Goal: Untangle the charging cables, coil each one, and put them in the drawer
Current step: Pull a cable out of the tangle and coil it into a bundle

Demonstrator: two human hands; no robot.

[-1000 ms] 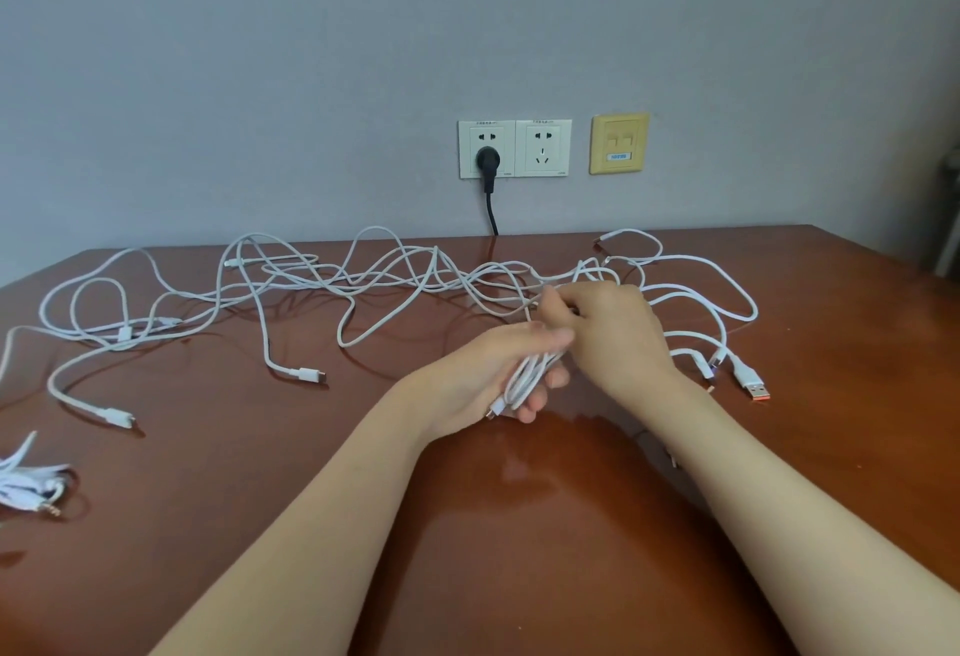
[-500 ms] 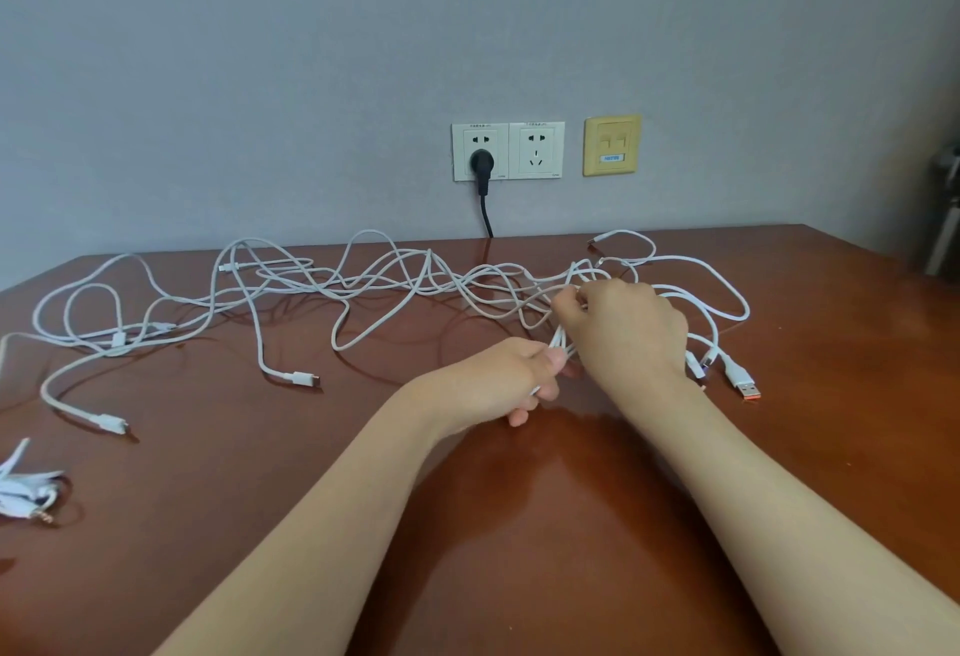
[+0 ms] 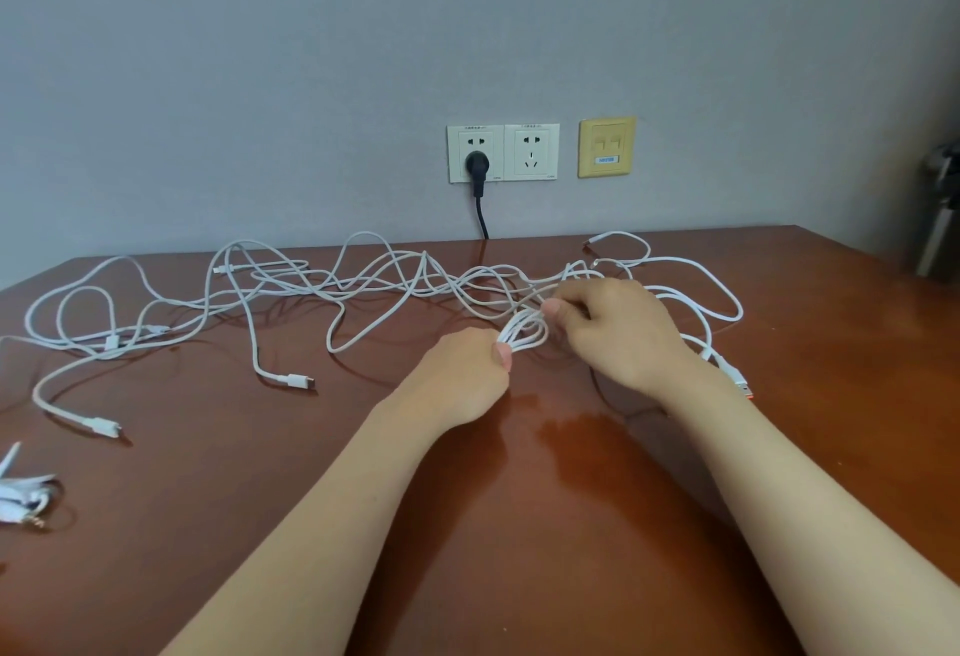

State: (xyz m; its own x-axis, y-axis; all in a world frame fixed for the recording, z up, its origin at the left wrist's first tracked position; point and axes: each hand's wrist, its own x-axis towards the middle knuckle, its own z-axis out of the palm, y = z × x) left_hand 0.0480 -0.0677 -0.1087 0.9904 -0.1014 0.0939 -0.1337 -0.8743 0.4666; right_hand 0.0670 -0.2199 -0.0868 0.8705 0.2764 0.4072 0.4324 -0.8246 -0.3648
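A tangle of white charging cables (image 3: 363, 286) sprawls across the far half of the brown wooden table (image 3: 519, 499). My left hand (image 3: 467, 380) is closed on a small bundle of white cable loops (image 3: 524, 330) at the middle of the table. My right hand (image 3: 618, 328) pinches the upper end of the same loops, just right of my left hand. Loose plug ends lie at the left (image 3: 298, 381) and further left (image 3: 101, 427). An orange-tipped USB plug (image 3: 740, 385) pokes out beside my right wrist. No drawer is in view.
A coiled white cable (image 3: 23, 499) lies at the table's left edge. On the grey wall are two white sockets (image 3: 503, 152), a black plug (image 3: 476, 167) in the left one, and a yellow data plate (image 3: 607, 146). A dark object (image 3: 940, 219) stands beyond the table's right corner.
My left hand has turned and slid down the bundle, so the loops now stick out above its thumb. My right hand has shifted slightly right and away, stretching the loops between both hands.
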